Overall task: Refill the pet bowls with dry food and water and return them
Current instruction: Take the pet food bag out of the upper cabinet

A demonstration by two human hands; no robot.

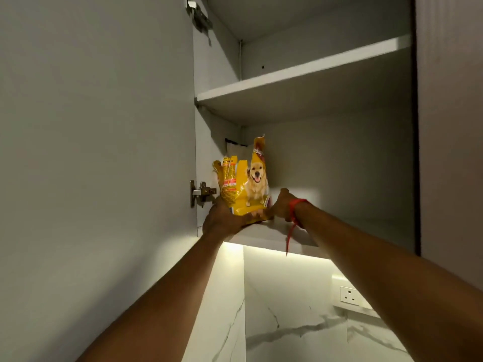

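Hands reach up into the open grey wall cabinet (326, 178). We see the yellow, crumpled dog-food bag with a dog picture (245, 186) standing at the front left of the lower shelf (264, 235). Our left hand (224, 220) cups its base, fingers closed around it. Our right hand (282, 205), red thread (292, 220) at the wrist, seems to pinch the bag's bottom corner.

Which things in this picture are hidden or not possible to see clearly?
- Head view: the dog food bag base is covered by the left hand and right hand.
- A white item behind the bag is mostly hidden.
- The pet bowls are out of frame.
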